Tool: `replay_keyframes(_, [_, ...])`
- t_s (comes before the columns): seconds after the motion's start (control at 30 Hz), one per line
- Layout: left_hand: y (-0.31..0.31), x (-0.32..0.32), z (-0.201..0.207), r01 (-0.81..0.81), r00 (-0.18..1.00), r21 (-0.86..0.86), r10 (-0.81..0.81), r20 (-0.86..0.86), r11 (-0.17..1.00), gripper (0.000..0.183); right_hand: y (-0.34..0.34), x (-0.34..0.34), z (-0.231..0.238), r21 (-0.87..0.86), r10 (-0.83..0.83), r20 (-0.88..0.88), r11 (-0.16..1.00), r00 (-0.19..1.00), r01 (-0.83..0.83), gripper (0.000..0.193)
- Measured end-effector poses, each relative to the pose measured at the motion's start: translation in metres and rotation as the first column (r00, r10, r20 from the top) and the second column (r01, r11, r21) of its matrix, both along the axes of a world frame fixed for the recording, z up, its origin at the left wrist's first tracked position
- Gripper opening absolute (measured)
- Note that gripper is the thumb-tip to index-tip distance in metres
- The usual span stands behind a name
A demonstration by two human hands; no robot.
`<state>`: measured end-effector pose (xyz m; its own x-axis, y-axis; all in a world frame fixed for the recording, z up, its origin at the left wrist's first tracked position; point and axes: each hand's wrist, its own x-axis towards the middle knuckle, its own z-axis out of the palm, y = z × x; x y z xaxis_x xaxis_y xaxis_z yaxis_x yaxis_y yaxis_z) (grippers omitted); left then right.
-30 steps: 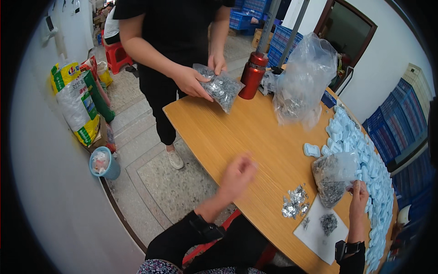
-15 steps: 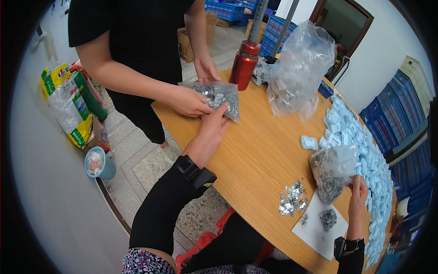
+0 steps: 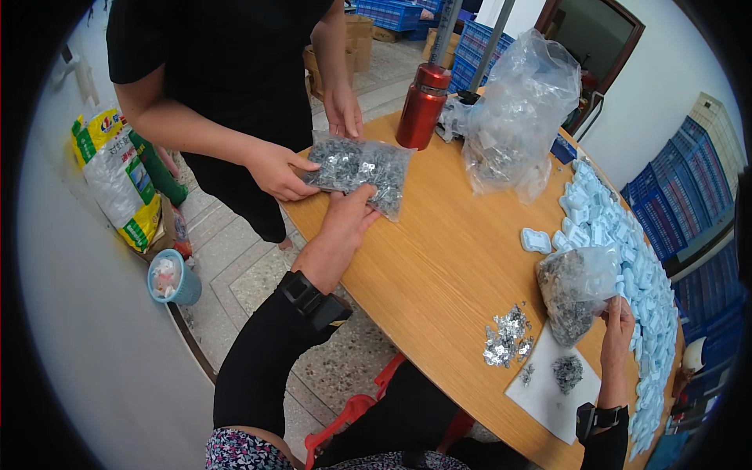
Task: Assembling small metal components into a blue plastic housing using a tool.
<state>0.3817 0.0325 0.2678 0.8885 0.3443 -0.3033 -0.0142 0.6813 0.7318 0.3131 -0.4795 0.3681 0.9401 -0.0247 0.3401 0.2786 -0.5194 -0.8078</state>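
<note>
My left hand (image 3: 338, 227) grips the near edge of a flat clear plastic bag of small metal pieces (image 3: 360, 171), thumb on top and the other fingers partly hidden. Another person's hand (image 3: 278, 172) holds that bag's left side, while their other hand (image 3: 342, 111) hangs by its far edge. On the right, my right hand (image 3: 617, 325) pinches the edge of a second clear plastic bag of small grey pieces (image 3: 568, 301), which leans upright on the table. Loose shiny metal pieces (image 3: 507, 337) lie beside it, and a dark little heap (image 3: 567, 373) rests on a white sheet (image 3: 540, 399).
Light-blue plastic pieces (image 3: 627, 266) pile along the table's (image 3: 439, 258) right side. A red bottle (image 3: 423, 108) and a large clear plastic bag (image 3: 513, 117) stand at the back. A waste bin (image 3: 182, 286) is on the floor at left; blue crates (image 3: 674, 188) stack at right.
The flat bag has turned slightly and shows more of its top. The other person's hand has shifted left, away from my fingers, to the bag's left side. My right hand keeps its hold.
</note>
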Motion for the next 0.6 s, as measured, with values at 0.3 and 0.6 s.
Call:
replay_keyframes(0.3, [-0.0013, -0.0011, -0.0054, -0.013, 1.0, 0.041, 0.013, 0.0, 0.999, 0.06, -0.0034, 0.0003, 0.0, -0.009, 0.007, -0.024, 1.0, 1.0, -0.007, 0.039])
replay_keyframes(0.6, [0.0034, -0.002, -0.0069, 0.062, 0.997, 0.032, -0.064, 0.047, 0.998, 0.06, -0.0032, 0.0003, -0.0025, 0.014, -0.011, -0.014, 1.0, 1.0, 0.011, 0.037])
